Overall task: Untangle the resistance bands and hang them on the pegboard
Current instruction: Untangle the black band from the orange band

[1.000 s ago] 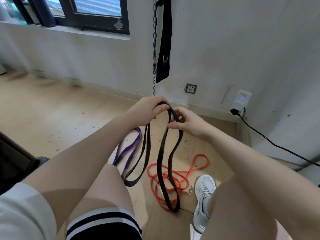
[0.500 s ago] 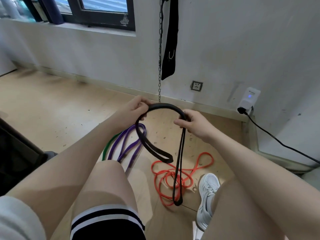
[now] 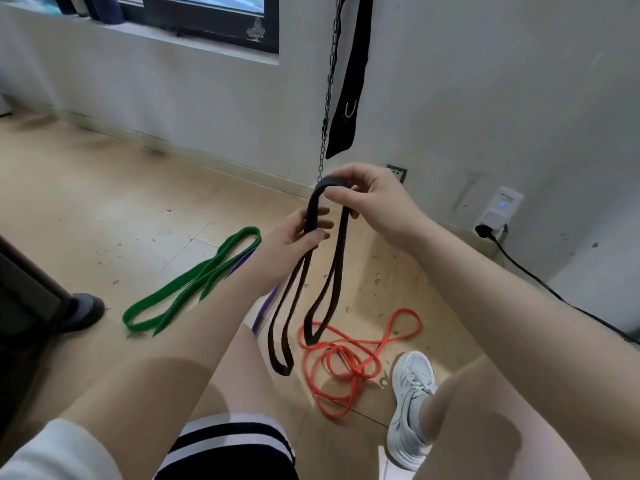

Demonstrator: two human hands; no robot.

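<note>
A black resistance band (image 3: 313, 271) hangs doubled over in front of me, its loops dangling near the floor. My right hand (image 3: 372, 202) pinches its top fold, and my left hand (image 3: 298, 233) grips the strands just below. A green band (image 3: 194, 282) lies flat on the wooden floor to the left. Part of a purple band (image 3: 265, 308) shows beside my left forearm, mostly hidden. An orange band (image 3: 349, 362) lies in a tangled coil on the floor below the black loops. No pegboard is in view.
A chain (image 3: 329, 88) and a black strap (image 3: 349, 84) hang down the white wall ahead. A white plug-in device (image 3: 498, 209) with a black cable (image 3: 554, 292) sits at the right. My white shoe (image 3: 412, 407) stands beside the orange band. A dark object (image 3: 31, 306) is at the left.
My hands have come closer together, the right now above the left, so the black band hangs folded in narrow loops. The view has shifted, and the green band now shows.
</note>
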